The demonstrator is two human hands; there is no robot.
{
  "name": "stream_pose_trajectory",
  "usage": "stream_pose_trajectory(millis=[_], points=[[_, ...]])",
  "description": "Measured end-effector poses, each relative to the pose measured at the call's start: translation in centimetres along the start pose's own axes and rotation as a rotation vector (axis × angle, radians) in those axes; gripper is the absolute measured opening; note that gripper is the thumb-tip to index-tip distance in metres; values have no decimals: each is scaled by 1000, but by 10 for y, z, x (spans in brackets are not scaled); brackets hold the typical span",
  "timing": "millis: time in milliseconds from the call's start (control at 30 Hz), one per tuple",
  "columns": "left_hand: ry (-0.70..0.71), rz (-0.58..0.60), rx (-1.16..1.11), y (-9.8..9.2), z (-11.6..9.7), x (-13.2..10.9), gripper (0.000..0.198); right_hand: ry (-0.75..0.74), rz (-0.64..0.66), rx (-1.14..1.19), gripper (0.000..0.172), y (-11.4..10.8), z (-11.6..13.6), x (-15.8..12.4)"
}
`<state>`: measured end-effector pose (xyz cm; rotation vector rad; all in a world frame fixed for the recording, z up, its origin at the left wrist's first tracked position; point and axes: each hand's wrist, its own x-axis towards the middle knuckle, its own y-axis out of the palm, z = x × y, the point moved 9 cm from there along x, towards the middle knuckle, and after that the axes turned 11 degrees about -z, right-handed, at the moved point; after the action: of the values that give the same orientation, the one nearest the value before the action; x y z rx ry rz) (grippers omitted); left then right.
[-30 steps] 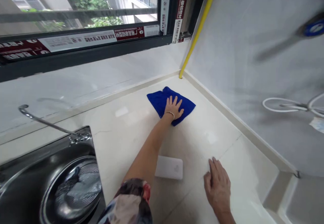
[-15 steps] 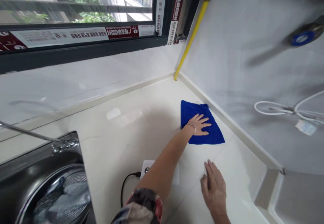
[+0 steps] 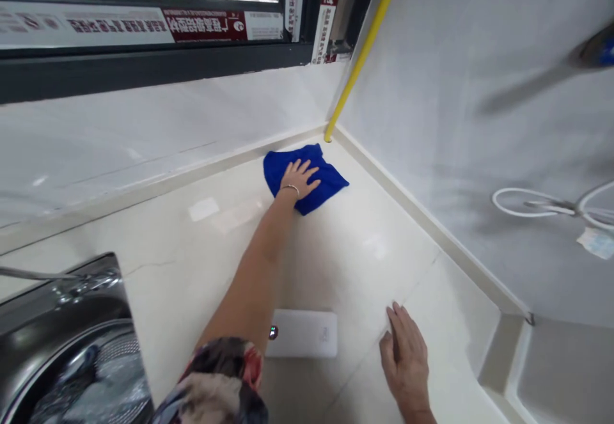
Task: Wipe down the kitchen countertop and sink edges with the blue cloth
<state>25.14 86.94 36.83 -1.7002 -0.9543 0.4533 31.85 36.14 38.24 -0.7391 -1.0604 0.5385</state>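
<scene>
My left hand (image 3: pixel 300 178) lies flat with fingers spread on a blue cloth (image 3: pixel 332 179), pressing it onto the cream countertop (image 3: pixel 364 251) near the far corner, just in front of the back ledge. A thin bracelet circles that wrist, and a patterned sleeve covers the upper arm at the bottom edge. My right hand (image 3: pixel 405 359) rests palm down on the counter near the front, fingers together and stretched out, holding nothing.
A white flat device (image 3: pixel 307 334) with a small lit dot lies beside my left arm. A steel sink (image 3: pixel 67 341) with a faucet sits at the lower left. A yellow pipe (image 3: pixel 361 50) rises in the corner. White cables (image 3: pixel 542 205) hang on the right wall. The counter drops away at the right (image 3: pixel 508 353).
My left hand has slid the blue cloth from beside the right wall back to the far corner by the yellow pipe. My right hand has stayed flat in place.
</scene>
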Motion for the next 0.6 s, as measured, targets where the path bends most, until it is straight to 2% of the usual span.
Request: stream_pose_trajectory(millis=[133, 300, 433, 600], points=[[-129, -63, 42, -32, 65, -31, 68, -23, -13, 15, 50, -2, 0, 1], [-263, -143, 112, -67, 119, -100, 68, -50, -30, 33, 49, -1, 0, 1], [-330, -196, 180, -87, 142, -170, 70, -60, -63, 42, 48, -1, -1, -1], [-383, -193, 249, -100, 140, -251, 68, -62, -123, 13, 45, 0, -2, -4]])
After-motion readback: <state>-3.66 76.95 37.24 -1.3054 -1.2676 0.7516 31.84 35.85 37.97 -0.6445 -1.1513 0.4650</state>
